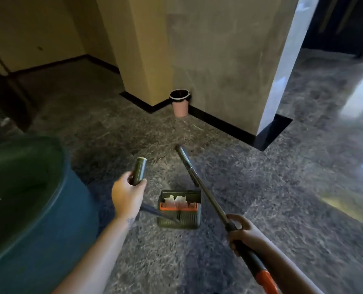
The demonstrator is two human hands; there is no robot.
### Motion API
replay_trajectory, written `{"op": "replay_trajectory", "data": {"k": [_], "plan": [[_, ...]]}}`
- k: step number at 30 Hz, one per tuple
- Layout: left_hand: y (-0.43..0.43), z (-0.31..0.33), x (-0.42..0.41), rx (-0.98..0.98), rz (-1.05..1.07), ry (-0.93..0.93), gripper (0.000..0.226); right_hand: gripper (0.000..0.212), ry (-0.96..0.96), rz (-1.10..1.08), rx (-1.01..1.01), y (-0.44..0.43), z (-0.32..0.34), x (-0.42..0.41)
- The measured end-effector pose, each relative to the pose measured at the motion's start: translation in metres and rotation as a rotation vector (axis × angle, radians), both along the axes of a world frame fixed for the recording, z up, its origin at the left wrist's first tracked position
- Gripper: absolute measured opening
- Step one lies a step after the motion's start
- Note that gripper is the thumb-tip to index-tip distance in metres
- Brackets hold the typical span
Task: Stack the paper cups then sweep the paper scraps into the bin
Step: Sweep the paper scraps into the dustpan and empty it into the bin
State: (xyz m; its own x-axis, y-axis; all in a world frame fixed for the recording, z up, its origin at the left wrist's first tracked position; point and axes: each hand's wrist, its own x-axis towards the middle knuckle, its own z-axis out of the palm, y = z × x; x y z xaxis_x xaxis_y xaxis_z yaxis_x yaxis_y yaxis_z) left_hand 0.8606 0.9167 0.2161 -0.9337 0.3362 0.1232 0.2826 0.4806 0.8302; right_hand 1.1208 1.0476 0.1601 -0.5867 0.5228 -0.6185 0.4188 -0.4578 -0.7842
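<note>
Your left hand (126, 195) grips the dustpan handle (140, 171), your right hand (241, 234) the broom (208, 199); paper scraps (176, 198) lie in the dustpan (189, 219)

Dim, yellowish indoor light. Daylight enters from the right, glaring off the glossy grey marble floor (303, 187) and pale column edge (282, 66). Soft overall; wide-angle bending and blur at edges.

Readable text: nothing legible is showing anywhere.
Tattoo (130, 220): sitting on the left forearm (104, 247), lower centre-left, too blurred to read.
Pink bin (180, 108): standing at upper centre, showing no lettering.
</note>
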Motion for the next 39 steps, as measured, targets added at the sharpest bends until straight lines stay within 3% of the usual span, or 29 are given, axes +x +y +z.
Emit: {"op": "replay_trajectory", "data": {"k": [6,11,25,32,39], "plan": [[0.12,0.019,-0.107,0.042,0.096,-0.022,0.01,0.053,-0.011,0.08,0.004,0.157,0.008,-0.118],[0.227,-0.002,-0.215,0.002,0.083,-0.002,0.01,0.055,-0.01,0.121,0.007,0.265,-0.002,-0.231],[0.53,-0.005,-0.557,-0.158,-0.176,0.073,0.036,0.054,-0.044,0.043,-0.086,0.536,0.009,-0.552],[0.685,-0.041,-0.732,-0.125,-0.271,0.012,0.048,0.042,-0.089,-0.013,-0.076,0.694,-0.042,-0.712],[0.841,-0.037,-0.875,-0.227,-0.43,-0.021,0.05,0.013,-0.12,-0.109,-0.168,0.834,-0.041,-0.855]]}}
